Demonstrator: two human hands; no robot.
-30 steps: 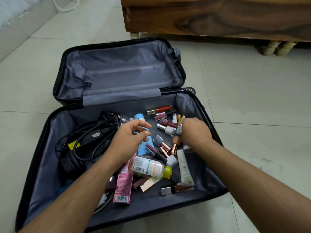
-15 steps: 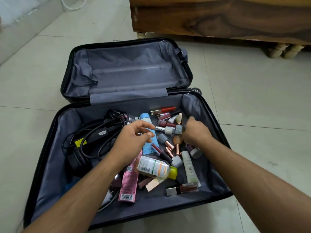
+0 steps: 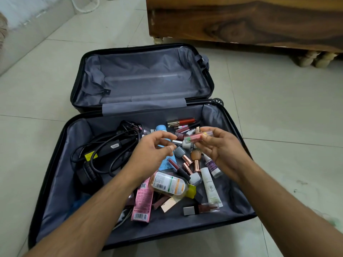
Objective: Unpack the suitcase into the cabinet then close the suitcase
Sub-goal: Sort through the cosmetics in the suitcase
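Note:
A black suitcase [image 3: 55, 164] with grey lining lies open on the floor, its lid [image 3: 141, 78] flat behind it. Its lower half holds several cosmetics, a clear bottle with a yellow cap [image 3: 170, 184], a pink box [image 3: 142, 203], a white tube [image 3: 210, 186] and a bundle of black cables [image 3: 109, 151]. My right hand [image 3: 220, 151] holds a few small lip tubes [image 3: 196, 138] lifted above the pile. Just left of them, my left hand [image 3: 152, 154] hovers with loosely curled fingers and holds nothing.
A dark wooden cabinet [image 3: 250, 21] on short turned legs stands behind the suitcase at the upper right. Pale floor tiles [image 3: 287, 112] surround the case. A white wall base [image 3: 27, 34] and a white cable [image 3: 83, 6] lie at the upper left.
My right hand has turned palm-up and risen out of the pile with small lip tubes in its fingers. My left hand stayed hovering beside it. The view shifted a little.

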